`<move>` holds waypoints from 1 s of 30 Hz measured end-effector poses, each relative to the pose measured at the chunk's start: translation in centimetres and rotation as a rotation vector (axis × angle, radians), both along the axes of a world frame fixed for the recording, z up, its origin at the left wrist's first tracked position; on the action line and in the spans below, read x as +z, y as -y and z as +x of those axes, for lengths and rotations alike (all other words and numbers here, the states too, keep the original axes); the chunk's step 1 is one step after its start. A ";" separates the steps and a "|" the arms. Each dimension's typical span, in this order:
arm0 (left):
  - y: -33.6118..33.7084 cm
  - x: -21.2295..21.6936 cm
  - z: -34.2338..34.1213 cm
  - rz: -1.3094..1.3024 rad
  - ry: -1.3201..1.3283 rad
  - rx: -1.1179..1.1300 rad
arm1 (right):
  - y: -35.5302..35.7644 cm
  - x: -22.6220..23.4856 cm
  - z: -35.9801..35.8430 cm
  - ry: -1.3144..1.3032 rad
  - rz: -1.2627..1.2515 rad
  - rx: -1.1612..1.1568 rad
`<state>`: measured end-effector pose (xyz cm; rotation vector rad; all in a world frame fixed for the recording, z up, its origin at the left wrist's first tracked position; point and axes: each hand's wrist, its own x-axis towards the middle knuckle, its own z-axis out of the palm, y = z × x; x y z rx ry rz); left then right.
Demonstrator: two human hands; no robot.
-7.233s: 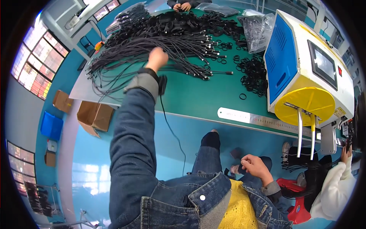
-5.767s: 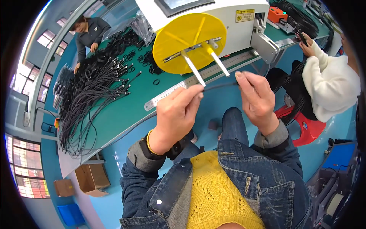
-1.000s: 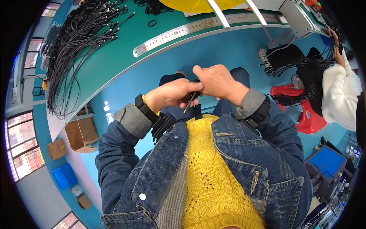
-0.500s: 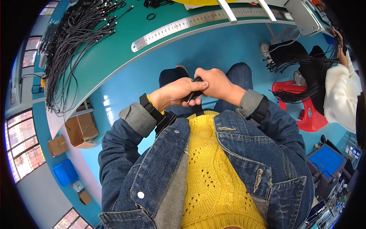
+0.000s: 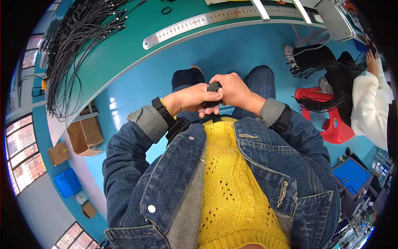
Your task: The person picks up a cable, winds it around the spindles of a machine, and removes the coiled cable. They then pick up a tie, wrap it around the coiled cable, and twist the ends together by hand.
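A: Head view, the only 1. Where is the cable?

B: The coiled black cable (image 5: 213, 94) sits between both hands, close in front of the chest, above the lap. The left hand (image 5: 191, 98) wraps it from its own side, fingers curled under; the right hand (image 5: 232, 91) closes over it from the other side, thumb on top. Both are clenched on it, touching each other.

A: Which way does the bundle run?

B: Only a short ribbed stretch shows. Its long axis seems to run away from the body, top end poking out between the 2 thumbs. Neither hand is nearer; they share it about equally.

A: And around the hands?

B: Beyond them, well apart, a green bench (image 5: 124, 45) with a long steel ruler (image 5: 215, 18) along its edge. Far off the left hand lies a heap of loose black cables (image 5: 72, 39). Well off the right hand, a red stool (image 5: 327, 116) and another person in a white sleeve (image 5: 369, 103) holding more cables.
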<state>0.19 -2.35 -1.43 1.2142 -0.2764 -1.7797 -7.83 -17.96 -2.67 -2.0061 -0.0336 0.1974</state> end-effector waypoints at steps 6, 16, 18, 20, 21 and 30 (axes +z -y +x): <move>0.0 0.5 0.1 0.054 -0.072 -0.022 | -0.2 -1.3 0.0 0.357 -0.291 -0.003; -1.9 0.6 -1.0 0.029 0.140 0.038 | -1.5 -0.3 1.3 0.369 -0.443 0.154; -2.6 0.3 -1.2 -0.017 0.028 0.143 | -2.2 0.5 2.6 0.392 -0.492 0.178; -2.9 0.7 -0.9 -0.027 0.079 0.184 | -2.8 1.3 3.8 0.403 -0.561 0.214; -3.1 0.8 -0.6 -0.022 0.123 0.227 | -3.0 1.7 4.4 0.407 -0.573 0.214; -8.3 3.2 2.4 -0.170 0.020 0.744 | -2.7 8.3 14.8 0.434 -0.362 0.290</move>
